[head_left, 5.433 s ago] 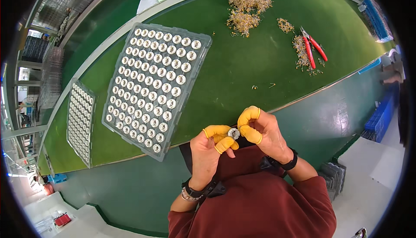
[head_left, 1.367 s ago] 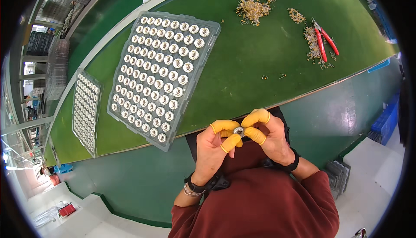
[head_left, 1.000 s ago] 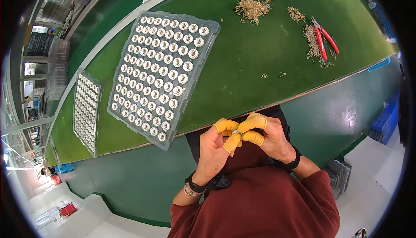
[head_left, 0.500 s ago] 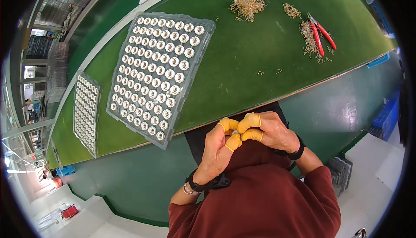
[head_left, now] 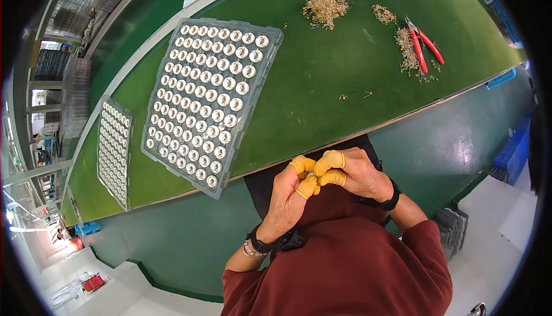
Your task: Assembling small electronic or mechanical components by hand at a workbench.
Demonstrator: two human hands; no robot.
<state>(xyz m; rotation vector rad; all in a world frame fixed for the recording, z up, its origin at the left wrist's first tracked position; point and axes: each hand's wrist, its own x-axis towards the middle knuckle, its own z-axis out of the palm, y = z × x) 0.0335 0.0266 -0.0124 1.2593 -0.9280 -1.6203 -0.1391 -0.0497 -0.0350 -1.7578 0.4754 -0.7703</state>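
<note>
My left hand and my right hand meet fingertip to fingertip in front of my body, below the table's near edge. Yellow finger cots cover their thumbs and forefingers. Between the tips shows a sliver of a small whitish part, pinched by both hands. The fingers hide most of it, so its full shape cannot be made out. To the left on the table, a clear plastic tray holds rows of round white parts with small metallic centres.
A second tray of similar parts stands farther left. Red-handled cutters lie on small leaded components at the right. A larger heap of components sits at the back. Two loose pieces lie nearer. The green table has a curved far edge.
The fingertips shift only slightly around the small part, and both hands keep their pinch. The whole view has moved a little; nothing on the table has visibly changed.
</note>
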